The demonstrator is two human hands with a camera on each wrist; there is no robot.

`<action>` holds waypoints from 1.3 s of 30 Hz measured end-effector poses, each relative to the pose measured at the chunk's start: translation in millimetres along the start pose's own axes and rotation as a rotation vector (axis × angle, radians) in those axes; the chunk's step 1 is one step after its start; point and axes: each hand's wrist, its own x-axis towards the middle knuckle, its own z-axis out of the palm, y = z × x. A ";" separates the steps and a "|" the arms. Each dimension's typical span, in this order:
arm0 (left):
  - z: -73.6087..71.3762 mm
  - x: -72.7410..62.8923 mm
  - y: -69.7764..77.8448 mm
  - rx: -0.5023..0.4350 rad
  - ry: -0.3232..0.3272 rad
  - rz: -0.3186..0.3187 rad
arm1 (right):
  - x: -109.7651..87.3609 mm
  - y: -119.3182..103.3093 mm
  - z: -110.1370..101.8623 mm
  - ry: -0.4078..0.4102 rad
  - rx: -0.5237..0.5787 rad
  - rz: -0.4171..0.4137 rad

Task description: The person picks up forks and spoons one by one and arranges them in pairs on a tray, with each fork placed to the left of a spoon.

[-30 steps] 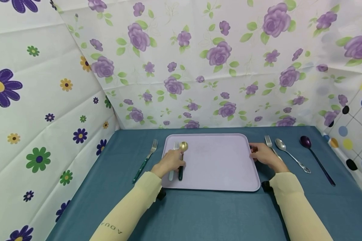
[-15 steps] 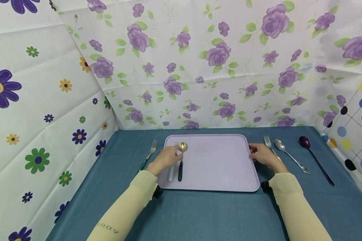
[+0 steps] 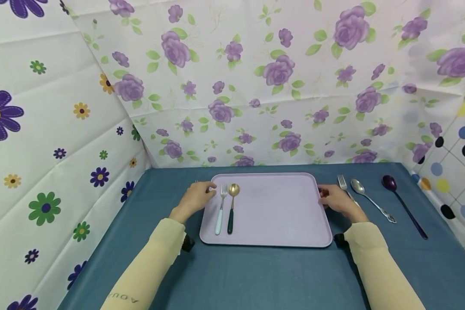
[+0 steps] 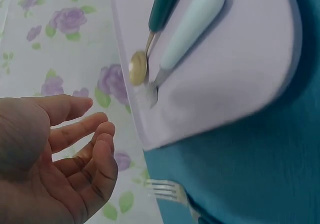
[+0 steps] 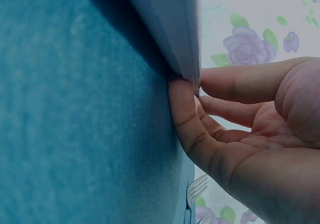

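Note:
A pale lilac tray [image 3: 279,211] lies on the table. On its left part rest a fork with a light blue handle [image 3: 219,217] and a gold spoon with a dark green handle [image 3: 230,215], side by side. My left hand [image 3: 193,199] is beside the tray's far left corner, fingers loosely bent with nothing between them in the left wrist view. Another fork [image 4: 170,190] lies on the cloth left of the tray, mostly hidden by that hand in the head view. My right hand [image 3: 340,202] pinches the tray's right rim between thumb and fingers.
Right of the tray lie a silver fork [image 3: 342,183], partly behind my right hand, a silver spoon [image 3: 372,201] and a dark purple spoon [image 3: 404,206]. A blue-green cloth [image 3: 271,275] covers the table. Patterned sheets [image 3: 236,86] hang behind and at the sides.
My left hand has drawn away leftward from the gold spoon and past the tray's left edge, uncovering the spoon and the light-blue-handled fork. The right hand stays at the rim.

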 end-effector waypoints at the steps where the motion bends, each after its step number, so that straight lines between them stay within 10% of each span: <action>1: -1.8 -0.1 -1.2 -0.006 -0.005 -0.011 | 0.0 0.3 -0.1 -0.001 0.001 0.002; 39: -19.1 -8.6 -37.4 -0.007 -0.001 -0.046 | 4.3 5.3 1.2 0.012 -0.005 0.002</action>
